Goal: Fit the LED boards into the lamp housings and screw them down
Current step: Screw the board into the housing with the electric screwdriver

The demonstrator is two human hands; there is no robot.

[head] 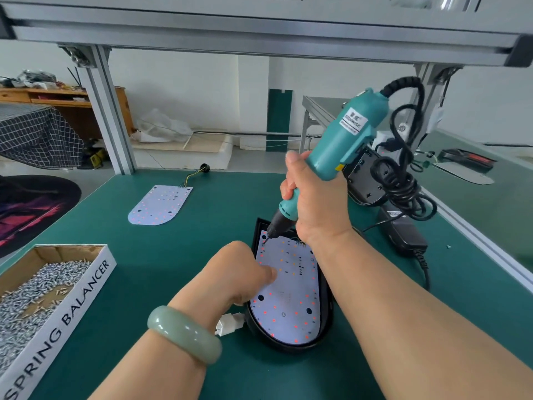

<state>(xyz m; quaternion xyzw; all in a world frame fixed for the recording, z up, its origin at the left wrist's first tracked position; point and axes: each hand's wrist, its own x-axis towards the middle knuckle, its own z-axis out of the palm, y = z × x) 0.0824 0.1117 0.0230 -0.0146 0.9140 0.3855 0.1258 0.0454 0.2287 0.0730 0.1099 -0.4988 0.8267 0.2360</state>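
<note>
Screwing one corner: right hand (317, 203) grips teal electric screwdriver (343, 140), curled left hand (242, 272) pins white LED board (291, 298) in black housing (288, 348); second board (160, 204) waits.

Hidden: LED board (288, 298), left edge, under your left hand (245, 272). Cut off: screw box (83, 293), left side. Too small to tell: what your screwdriver bit (266, 237) touches.
</note>
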